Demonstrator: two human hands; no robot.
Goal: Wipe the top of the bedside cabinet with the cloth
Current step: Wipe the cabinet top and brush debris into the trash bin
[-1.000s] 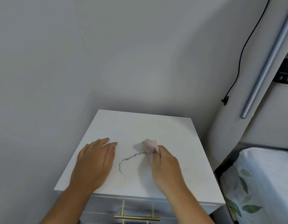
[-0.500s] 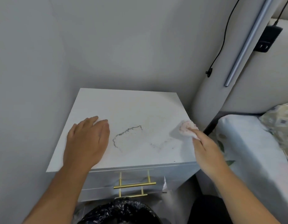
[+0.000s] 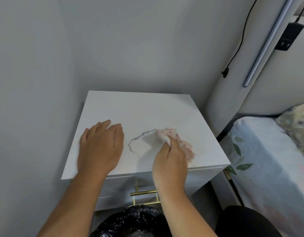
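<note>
The white bedside cabinet (image 3: 141,108) stands in the corner with a curved grey line of dirt (image 3: 136,138) near the middle of its top. My right hand (image 3: 170,161) presses a crumpled pink cloth (image 3: 178,141) onto the top, its far tip touching the right end of the dirt line. My left hand (image 3: 101,146) lies flat, palm down, on the left part of the top, holding nothing.
Grey walls close in behind and to the left. A bed with leaf-print sheet (image 3: 270,159) and padded headboard stands to the right. A black bin bag (image 3: 130,223) sits below the gold drawer handle (image 3: 143,192). A cable and black adapter (image 3: 287,36) hang on the right.
My right hand has swept the cloth from the cabinet's right edge back toward the middle, reaching the dirt line. The left hand stays flat in place. The view has shifted.
</note>
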